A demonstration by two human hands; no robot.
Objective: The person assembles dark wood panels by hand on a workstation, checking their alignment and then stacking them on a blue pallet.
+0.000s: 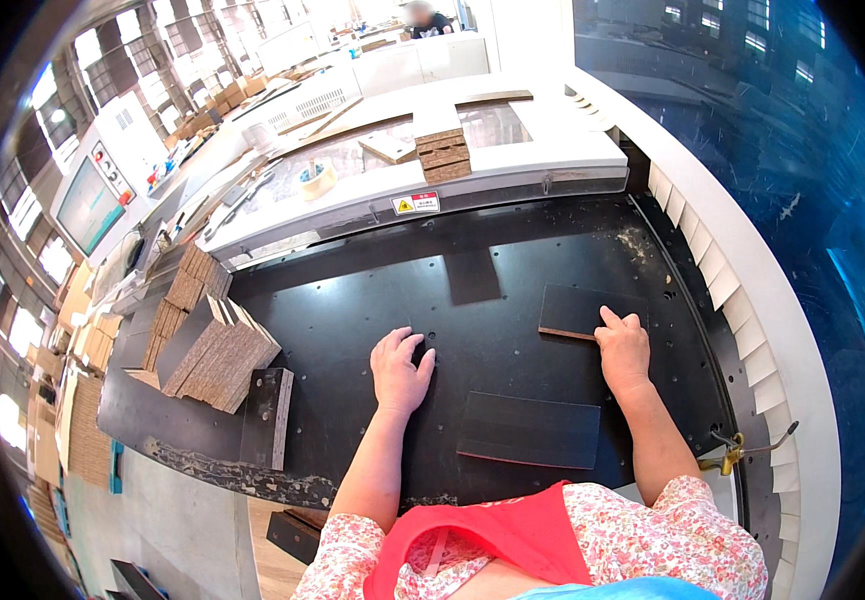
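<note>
My left hand (400, 368) lies flat on the black machine bed (353, 300), fingers slightly spread, holding nothing. My right hand (623, 345) rests its fingertips on the near edge of a dark rectangular board (578, 308) lying flat on the bed. A second dark board (530, 430) lies flat between my forearms, close to my body. A third, smaller dark panel (473, 275) lies farther back near the middle of the bed.
Leaning stacks of brown-edged boards (215, 350) and one dark block (267, 418) stand at the left. A white machine housing (513, 165) crosses the back, with small board stacks (443, 153) and a tape roll (317, 180). A brass clamp handle (738, 450) sits at right.
</note>
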